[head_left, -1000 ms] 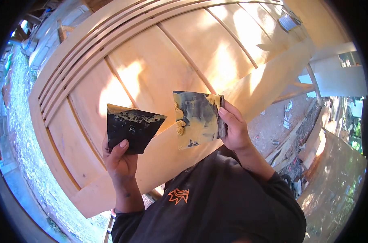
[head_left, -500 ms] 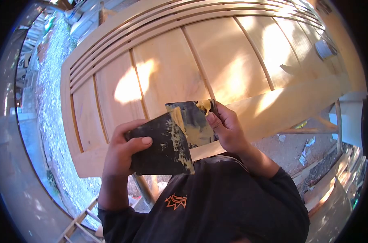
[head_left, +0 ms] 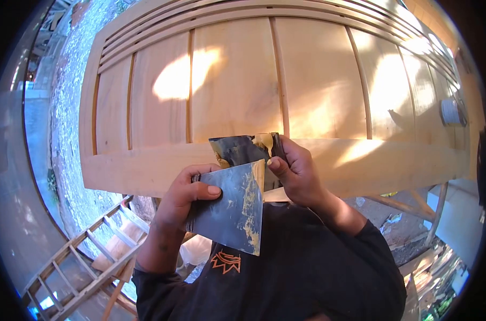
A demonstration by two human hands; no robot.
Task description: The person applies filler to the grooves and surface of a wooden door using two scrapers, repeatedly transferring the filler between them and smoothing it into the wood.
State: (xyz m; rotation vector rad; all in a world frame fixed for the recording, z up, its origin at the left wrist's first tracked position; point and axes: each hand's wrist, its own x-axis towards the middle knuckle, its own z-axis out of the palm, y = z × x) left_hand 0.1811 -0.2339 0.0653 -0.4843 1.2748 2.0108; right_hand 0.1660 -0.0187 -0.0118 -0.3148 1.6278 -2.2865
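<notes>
My left fingers pinch the front plate, right fingers grip the rear plate, both by the wooden panel's near edge. Likely light, stiff; smears probably slick, hold cleaner edges.

A broad framed wooden panel lies face up, its boards parted by straight grooves, with narrow parallel slats along the far edge and a plain wide rail along the near one. Toward the right end sits a white tub, near a dark pointed shape too unclear to name. Sunlight falls across the boards in bright patches. A wooden leg shows beneath, at the right
</notes>
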